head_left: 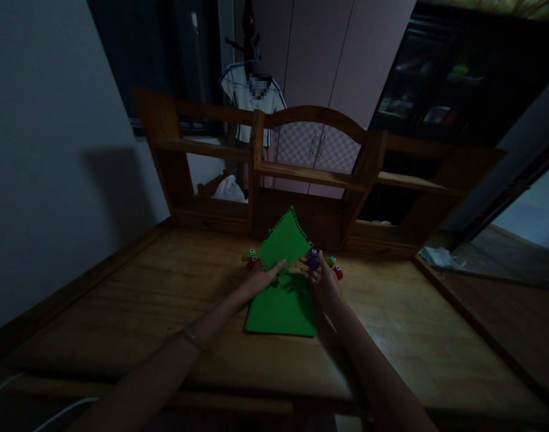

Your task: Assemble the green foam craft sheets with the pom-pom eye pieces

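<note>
My left hand (270, 275) is closed on the lower edge of a thin green board (285, 240), with dark marks or notches along its edges. The board is tilted up above the desk. A second green board (281, 312) lies flat below it. In the fingers of my right hand (326, 285) is a small purple toy figure (313, 259) with a white eye, close to the raised board's right corner. A green toy (331, 261) and a red toy (338, 273) stand just right of this hand. Left of the raised board are another green toy (249, 255) and red toy (252, 263).
The wooden desk (188, 294) has a shelf unit (310, 174) along its back edge. Beyond it are a shirt on a hanger (238, 84), a pale wardrobe (319, 60) and a dark cabinet (436, 78). A wall (53, 150) borders the left side. The room is dim.
</note>
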Demonstrator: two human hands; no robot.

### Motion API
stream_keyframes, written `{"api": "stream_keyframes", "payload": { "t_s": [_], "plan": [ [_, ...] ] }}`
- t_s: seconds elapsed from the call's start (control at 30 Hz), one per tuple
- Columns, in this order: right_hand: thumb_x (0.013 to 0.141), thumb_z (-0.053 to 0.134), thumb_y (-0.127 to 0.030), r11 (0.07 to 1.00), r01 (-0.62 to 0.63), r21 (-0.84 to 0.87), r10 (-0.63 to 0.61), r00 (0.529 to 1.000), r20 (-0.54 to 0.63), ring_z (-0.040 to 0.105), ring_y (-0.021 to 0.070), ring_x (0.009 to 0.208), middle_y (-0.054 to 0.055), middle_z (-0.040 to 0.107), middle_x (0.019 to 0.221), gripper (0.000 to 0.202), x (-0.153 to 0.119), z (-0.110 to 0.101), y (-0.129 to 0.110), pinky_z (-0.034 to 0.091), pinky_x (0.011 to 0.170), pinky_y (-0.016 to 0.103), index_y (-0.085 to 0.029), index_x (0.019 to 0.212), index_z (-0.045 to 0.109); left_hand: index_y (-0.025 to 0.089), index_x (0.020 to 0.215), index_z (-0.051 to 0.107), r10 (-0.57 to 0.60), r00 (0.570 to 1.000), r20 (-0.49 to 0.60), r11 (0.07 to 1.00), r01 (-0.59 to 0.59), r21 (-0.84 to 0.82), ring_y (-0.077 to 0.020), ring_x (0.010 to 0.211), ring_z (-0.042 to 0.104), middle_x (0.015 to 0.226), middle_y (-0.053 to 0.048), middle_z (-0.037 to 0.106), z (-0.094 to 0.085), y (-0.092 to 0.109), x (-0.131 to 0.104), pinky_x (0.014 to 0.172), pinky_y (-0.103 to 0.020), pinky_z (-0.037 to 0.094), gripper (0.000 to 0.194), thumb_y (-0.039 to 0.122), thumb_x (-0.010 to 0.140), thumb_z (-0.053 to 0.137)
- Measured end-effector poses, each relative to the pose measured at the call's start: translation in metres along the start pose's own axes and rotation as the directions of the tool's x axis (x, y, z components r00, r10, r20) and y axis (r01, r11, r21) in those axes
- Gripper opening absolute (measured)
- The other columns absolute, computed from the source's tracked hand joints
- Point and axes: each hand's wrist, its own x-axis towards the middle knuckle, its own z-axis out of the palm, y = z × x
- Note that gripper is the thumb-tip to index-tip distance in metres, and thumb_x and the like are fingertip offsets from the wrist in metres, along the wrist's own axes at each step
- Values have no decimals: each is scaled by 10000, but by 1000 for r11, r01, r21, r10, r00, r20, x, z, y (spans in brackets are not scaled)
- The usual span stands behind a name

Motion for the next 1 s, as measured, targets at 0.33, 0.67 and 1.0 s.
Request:
{"api": "stream_keyframes", "payload": {
  "t_s": [0.33, 0.67, 1.0],
  "plan": [
    [753, 672, -524, 977, 8, 212, -25, 997, 75, 600, 250, 1118, -5, 649, 976, 306, -2, 0, -6, 525, 775, 280, -234, 809, 596, 166, 1020, 659, -28, 999, 35, 999, 29, -25, -161, 535, 599, 704, -39, 693, 0, 5, 0, 532, -260, 486, 488, 566, 745, 611],
    [759, 663, -527, 969, 2, 249, -32, 992, 118, 612, 245, 1095, -31, 652, 871, 294, -3, 0, -6, 494, 819, 303, -239, 762, 603, 114, 784, 649, 27, 999, 29, 997, -25, -79, -149, 440, 568, 498, -28, 612, -5, 7, 8, 447, -232, 451, 513, 609, 796, 516],
    [802, 610, -530, 975, -4, 223, -18, 995, 99, 614, 211, 1098, -23, 676, 1032, 292, -3, 0, -5, 499, 821, 280, -243, 858, 624, 104, 807, 639, 55, 997, -48, 984, -62, -164, -108, 372, 536, 654, -83, 702, -10, 16, 10, 407, -219, 425, 486, 584, 773, 567]
  ]
}}
